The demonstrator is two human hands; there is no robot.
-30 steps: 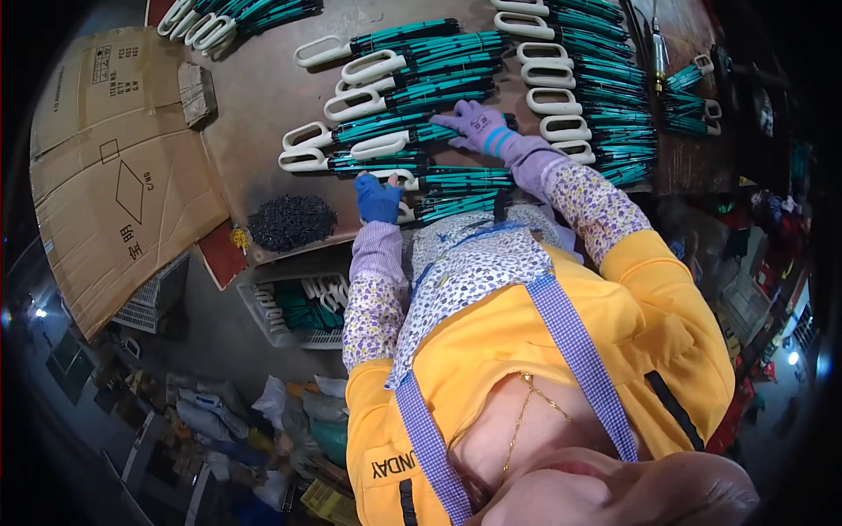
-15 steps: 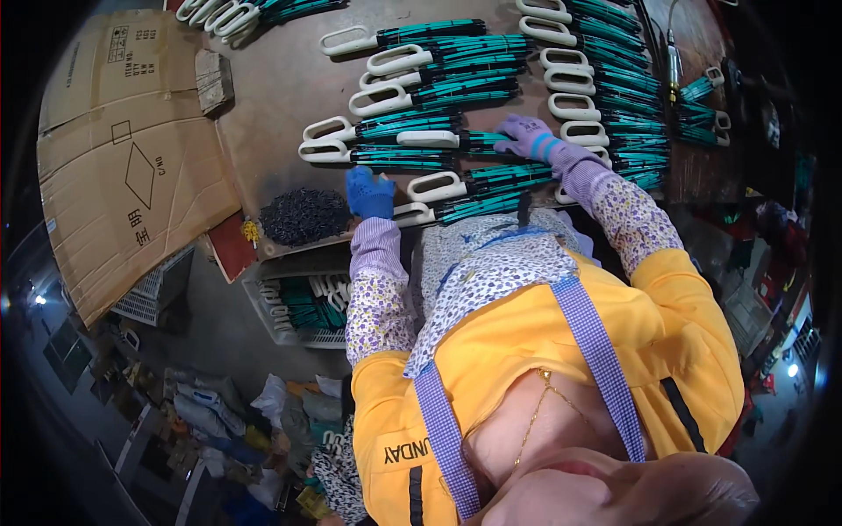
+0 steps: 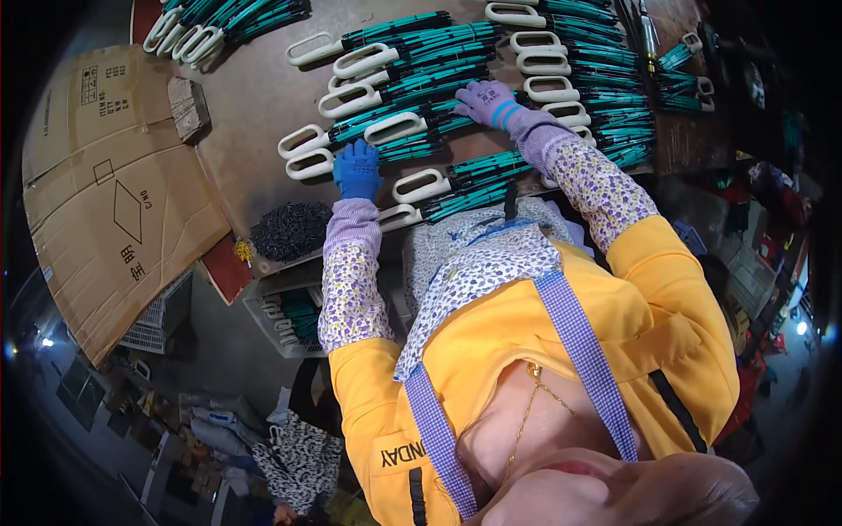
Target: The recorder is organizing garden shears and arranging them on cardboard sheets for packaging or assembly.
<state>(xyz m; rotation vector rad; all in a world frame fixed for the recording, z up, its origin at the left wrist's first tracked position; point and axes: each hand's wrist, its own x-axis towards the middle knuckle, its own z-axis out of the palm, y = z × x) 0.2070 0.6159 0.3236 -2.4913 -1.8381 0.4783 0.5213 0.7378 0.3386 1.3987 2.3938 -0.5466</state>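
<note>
Thin teal-and-black rods with white loop handles lie in rows of bundles across the table. My left hand (image 3: 358, 173), in a blue glove, lies over the rods beside a white loop handle (image 3: 310, 164). Its fingers point away from me, slightly apart. My right hand (image 3: 484, 103), in a lavender glove, has its fingers bent over the rods of a bundle whose white handle (image 3: 395, 129) rests farther left. Its fingertips are partly hidden. Nearer me are two more white-handled rod bundles (image 3: 423, 186). A heap of small black pieces (image 3: 289, 232) sits left of my left wrist.
Opened brown cardboard (image 3: 96, 193) covers the left side, with a small block (image 3: 189, 107) beside it. A column of rod bundles (image 3: 601, 83) runs along the right. A tool (image 3: 649, 39) hangs far right. Below the table edge stands a grey crate (image 3: 285, 329) holding more handled rods.
Both hands have moved away from me across the table. The bundle under my right hand has shifted away and turned, so its handle's loop now shows. The whole view has shifted slightly.
</note>
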